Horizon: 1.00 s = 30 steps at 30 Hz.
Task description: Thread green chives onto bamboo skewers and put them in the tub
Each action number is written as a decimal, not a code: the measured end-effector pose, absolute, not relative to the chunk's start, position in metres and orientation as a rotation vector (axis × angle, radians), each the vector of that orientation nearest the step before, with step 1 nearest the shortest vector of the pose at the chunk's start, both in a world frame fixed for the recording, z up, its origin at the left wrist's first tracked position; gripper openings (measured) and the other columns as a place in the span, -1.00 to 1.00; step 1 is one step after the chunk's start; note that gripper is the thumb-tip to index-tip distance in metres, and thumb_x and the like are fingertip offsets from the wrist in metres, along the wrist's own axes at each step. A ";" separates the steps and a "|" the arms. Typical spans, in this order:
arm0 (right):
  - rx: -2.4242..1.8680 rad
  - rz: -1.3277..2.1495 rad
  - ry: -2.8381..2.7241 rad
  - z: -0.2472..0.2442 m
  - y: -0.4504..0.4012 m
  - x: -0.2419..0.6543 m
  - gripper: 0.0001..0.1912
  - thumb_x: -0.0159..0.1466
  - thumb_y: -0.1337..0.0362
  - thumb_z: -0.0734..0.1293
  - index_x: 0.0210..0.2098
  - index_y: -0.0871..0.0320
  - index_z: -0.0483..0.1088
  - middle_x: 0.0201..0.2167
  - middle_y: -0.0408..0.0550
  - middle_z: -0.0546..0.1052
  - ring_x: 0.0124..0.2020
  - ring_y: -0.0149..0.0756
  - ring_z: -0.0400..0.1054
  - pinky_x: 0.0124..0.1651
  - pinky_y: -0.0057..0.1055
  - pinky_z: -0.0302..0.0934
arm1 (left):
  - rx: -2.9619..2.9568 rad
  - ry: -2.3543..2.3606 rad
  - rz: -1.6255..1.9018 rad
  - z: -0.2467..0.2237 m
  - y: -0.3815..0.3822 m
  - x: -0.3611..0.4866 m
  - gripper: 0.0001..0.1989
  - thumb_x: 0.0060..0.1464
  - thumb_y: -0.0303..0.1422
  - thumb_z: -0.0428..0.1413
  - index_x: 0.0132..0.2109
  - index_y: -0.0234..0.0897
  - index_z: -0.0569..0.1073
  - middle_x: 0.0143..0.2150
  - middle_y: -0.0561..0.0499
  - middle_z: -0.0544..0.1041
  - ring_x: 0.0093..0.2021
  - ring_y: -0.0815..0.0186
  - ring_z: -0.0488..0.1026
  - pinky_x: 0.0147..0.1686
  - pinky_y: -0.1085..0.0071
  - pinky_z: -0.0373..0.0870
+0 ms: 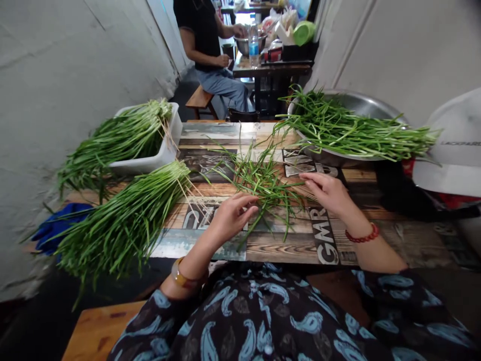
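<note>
Loose green garlic chives [263,175] lie in a scattered heap on the table before me. At the heap's near left edge is my left hand [233,213], its fingers loosely curved and thumb apart, with no held thing visible. My right hand [328,193] is at the heap's right side, fingers stretched and thumb a little apart. Its fingertips are close to a chive end and to thin bamboo skewers [296,186] partly hidden under the chives. On my left lies a thick bundle of skewered chives [131,210], with the skewers [193,193] poking out of its pale stem ends.
A white plastic tub [173,133] at the back left holds more skewered chives. A steel basin [376,105] with loose chives stands at the back right, beside a white cap [456,145]. Blue cloth [62,228] lies far left. Beyond, a person [203,40] sits at another table.
</note>
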State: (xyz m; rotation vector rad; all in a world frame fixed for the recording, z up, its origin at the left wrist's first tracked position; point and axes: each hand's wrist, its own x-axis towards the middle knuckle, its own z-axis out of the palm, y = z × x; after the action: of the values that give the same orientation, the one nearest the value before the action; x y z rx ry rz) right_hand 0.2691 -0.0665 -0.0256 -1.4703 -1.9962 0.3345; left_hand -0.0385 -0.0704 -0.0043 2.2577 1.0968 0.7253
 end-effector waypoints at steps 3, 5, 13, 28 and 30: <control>-1.558 0.259 -2.112 -0.026 -0.079 0.275 -0.66 0.39 0.22 0.20 0.07 0.16 0.46 0.03 0.11 0.56 0.04 -0.07 0.45 0.11 -0.10 0.32 | 2.521 0.976 0.648 -0.003 -0.060 -0.018 -0.70 0.26 -0.34 0.07 0.07 -0.35 0.49 0.03 -0.20 0.55 0.00 0.16 0.49 0.03 0.17 0.45; -1.619 0.194 -2.186 -0.030 -0.085 0.275 -0.64 0.37 0.19 0.25 0.09 0.19 0.44 0.03 0.15 0.54 0.07 -0.02 0.42 0.11 -0.08 0.31 | 2.691 0.846 0.534 -0.004 -0.056 -0.001 -0.64 0.24 -0.35 0.08 0.16 -0.35 0.43 0.18 -0.22 0.48 0.14 0.09 0.42 0.15 0.10 0.37; -1.793 0.044 -2.146 -0.053 -0.092 0.297 -0.74 0.41 0.21 0.16 -0.13 0.12 0.47 -0.21 0.05 0.52 -0.18 -0.16 0.43 -0.10 -0.26 0.32 | 2.836 0.783 0.134 -0.028 -0.049 0.018 -0.61 0.26 -0.37 0.06 0.21 -0.25 0.40 0.31 -0.14 0.36 0.27 0.03 0.33 0.17 0.11 0.37; -1.927 -0.216 -1.963 -0.053 -0.096 0.332 -0.70 0.40 0.16 0.19 -0.19 0.13 0.52 -0.27 0.04 0.56 -0.27 -0.15 0.43 -0.27 -0.30 0.24 | 2.570 1.045 0.584 -0.026 -0.096 -0.068 -0.73 0.28 -0.38 0.02 0.06 -0.30 0.48 0.11 -0.22 0.54 0.06 0.14 0.52 0.02 0.14 0.49; -1.916 -0.202 -1.985 -0.051 -0.096 0.333 -0.69 0.40 0.15 0.18 -0.18 0.13 0.53 -0.24 0.05 0.57 -0.25 -0.14 0.44 -0.25 -0.29 0.25 | 2.586 1.103 0.538 -0.027 -0.104 -0.077 -0.74 0.28 -0.38 0.02 0.04 -0.33 0.50 0.07 -0.23 0.55 0.02 0.12 0.52 -0.01 0.13 0.49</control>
State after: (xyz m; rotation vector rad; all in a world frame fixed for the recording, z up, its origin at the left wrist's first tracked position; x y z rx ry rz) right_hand 0.3326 -0.0957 -0.0508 -1.9163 -1.9852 -0.2019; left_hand -0.0768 -0.1036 -0.0271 2.5862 1.1026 0.5383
